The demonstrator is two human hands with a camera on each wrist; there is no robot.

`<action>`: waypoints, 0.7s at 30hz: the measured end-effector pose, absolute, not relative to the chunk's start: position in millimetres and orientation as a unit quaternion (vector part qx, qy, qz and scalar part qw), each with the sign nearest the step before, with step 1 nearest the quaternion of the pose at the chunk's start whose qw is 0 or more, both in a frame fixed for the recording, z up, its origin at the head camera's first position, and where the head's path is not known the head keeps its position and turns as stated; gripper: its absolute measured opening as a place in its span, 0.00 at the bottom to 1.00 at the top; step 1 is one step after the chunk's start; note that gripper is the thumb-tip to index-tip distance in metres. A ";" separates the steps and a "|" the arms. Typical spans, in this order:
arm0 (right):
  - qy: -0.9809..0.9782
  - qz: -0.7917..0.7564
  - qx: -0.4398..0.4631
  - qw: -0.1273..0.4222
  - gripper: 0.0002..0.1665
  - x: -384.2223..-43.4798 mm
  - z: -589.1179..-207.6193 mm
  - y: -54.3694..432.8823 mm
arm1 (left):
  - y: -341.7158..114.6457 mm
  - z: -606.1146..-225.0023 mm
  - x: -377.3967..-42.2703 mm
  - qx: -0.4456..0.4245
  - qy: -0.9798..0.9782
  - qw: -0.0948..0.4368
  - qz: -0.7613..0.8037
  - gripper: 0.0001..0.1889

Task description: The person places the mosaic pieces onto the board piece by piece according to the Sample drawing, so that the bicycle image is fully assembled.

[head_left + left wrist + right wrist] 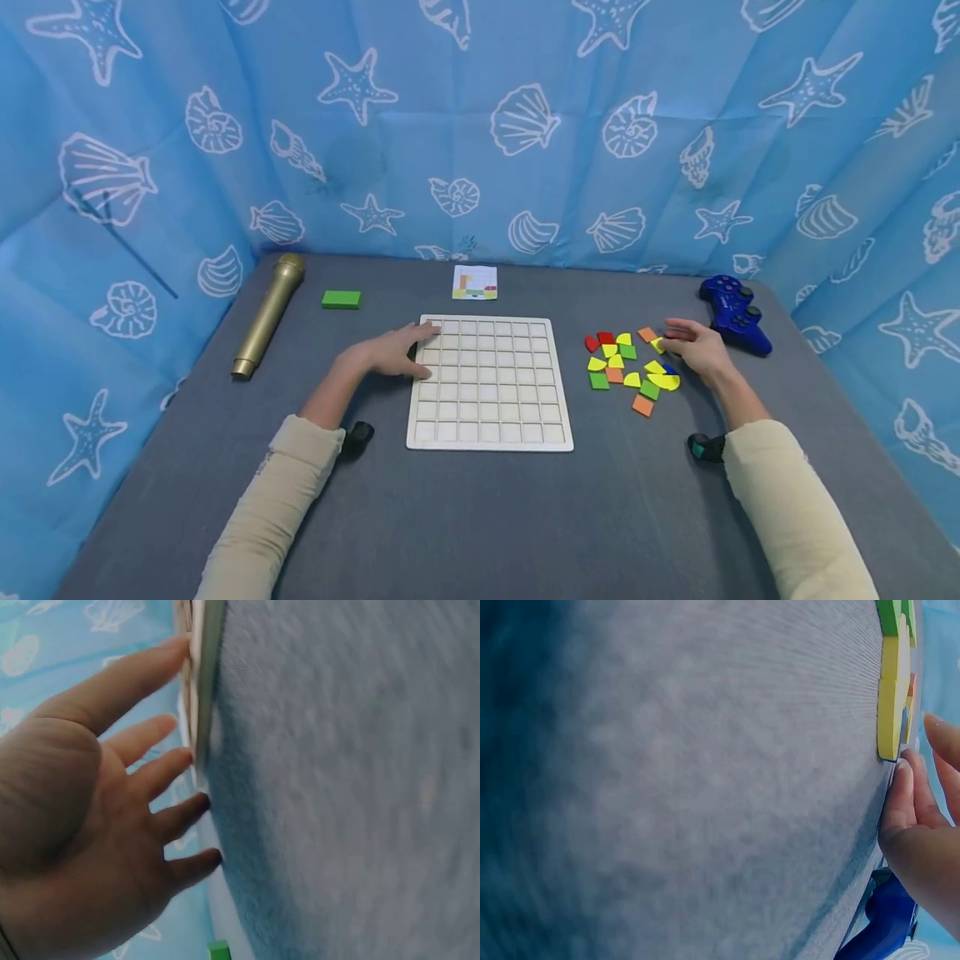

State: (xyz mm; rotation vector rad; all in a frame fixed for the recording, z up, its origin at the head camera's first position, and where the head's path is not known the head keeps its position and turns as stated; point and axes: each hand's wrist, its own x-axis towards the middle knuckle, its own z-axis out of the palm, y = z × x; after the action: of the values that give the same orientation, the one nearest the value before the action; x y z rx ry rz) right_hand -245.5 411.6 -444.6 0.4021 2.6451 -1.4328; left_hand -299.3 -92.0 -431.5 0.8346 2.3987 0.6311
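A white square board (491,445) with a raised grid lies in the middle of the table. Along its left edge rests my left hand (388,350), thumb and fingertips spread at the rim. The left wrist view shows that palm (90,817) with its fingers straight and the board edge-on. At the right lie several flat pieces, among them a red square (605,338), a green square (598,381) and an orange square (642,406). My right hand (697,350) reaches over their far right side, fingertips close to a yellow piece (657,344). Its thumb (943,739) stands apart from the fingers.
Behind the board lies a small card with a coloured grid pattern (474,283). A green block (341,299) and a gold microphone (270,317) lie at the left. Beyond my right hand is a blue game controller (735,315). A blue shell-print curtain (480,133) encloses the table.
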 end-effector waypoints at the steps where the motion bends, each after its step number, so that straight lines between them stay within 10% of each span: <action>1: 0.873 -0.467 0.133 0.051 0.33 -245.3 -444.4 411.0 | -91.9 -430.5 -297.9 0.311 0.885 0.257 0.234 0.42; 21: 0.903 -0.419 0.094 0.033 0.31 -246.3 -445.2 400.4 | -95.2 -432.6 -292.7 0.311 0.886 0.250 0.236 0.41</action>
State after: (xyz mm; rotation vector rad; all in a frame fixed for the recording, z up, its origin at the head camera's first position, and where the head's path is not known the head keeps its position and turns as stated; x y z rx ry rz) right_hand -246.3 400.4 -445.2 0.2884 2.7767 -1.2890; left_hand -292.7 -95.2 -432.6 0.8465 2.4117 0.6422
